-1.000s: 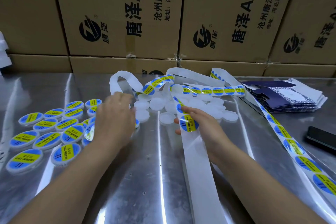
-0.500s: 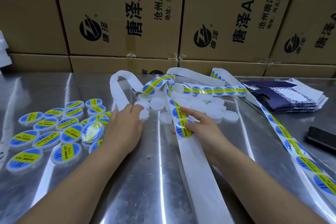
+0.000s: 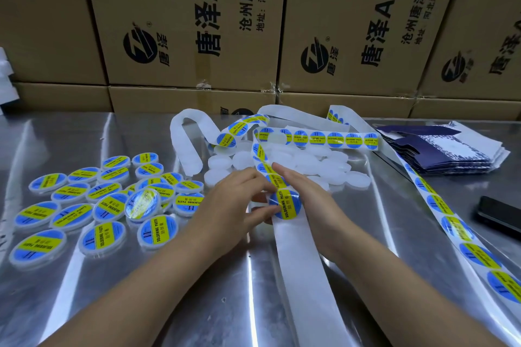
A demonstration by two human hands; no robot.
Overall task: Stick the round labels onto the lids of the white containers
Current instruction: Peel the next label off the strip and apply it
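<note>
The left hand (image 3: 239,200) grips a bare container (image 3: 255,207) beside the label (image 3: 286,204) on the strip (image 3: 298,276) riding the right hand (image 3: 315,203), whose grip I cannot tell; a skewed peel could crease it. About twenty labelled containers (image 3: 101,235) lie at 9 o'clock, a dozen-odd bare ones (image 3: 220,162) at 12.

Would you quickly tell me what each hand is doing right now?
Left hand: grips a white container.
Right hand: holds the label strip.
</note>
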